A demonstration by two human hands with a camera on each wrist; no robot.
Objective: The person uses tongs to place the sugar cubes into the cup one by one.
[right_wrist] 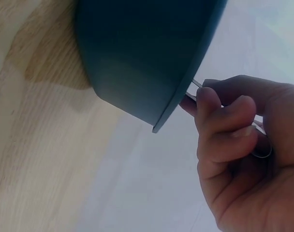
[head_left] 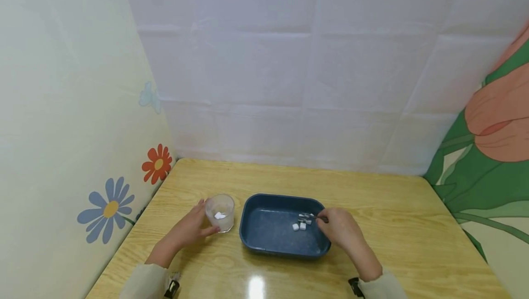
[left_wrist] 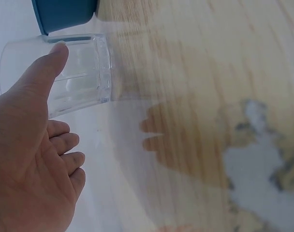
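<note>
My left hand [head_left: 192,228] holds a clear drinking glass [head_left: 226,202] upright on the table, with white pieces [head_left: 220,215] lying in it. In the left wrist view the thumb [left_wrist: 57,55] lies along the glass's side. My right hand [head_left: 340,228] grips small metal tongs [head_left: 318,217] over the right side of a dark blue rectangular dish [head_left: 264,239]. Small white cubes [head_left: 303,226] lie in the dish beside the tongs' tips. From the right wrist view, the dish's wall hides those tips, while the tongs' rounded end [right_wrist: 264,154] shows behind the curled fingers.
Both the dish and the glass stand on a light wood-grain table [head_left: 384,225]. A pale cloth [head_left: 256,69] hangs behind its back edge. Flower-patterned sheets flank it, with a blue flower [head_left: 110,209] on the left one and a large pink flower [head_left: 502,120] on the right.
</note>
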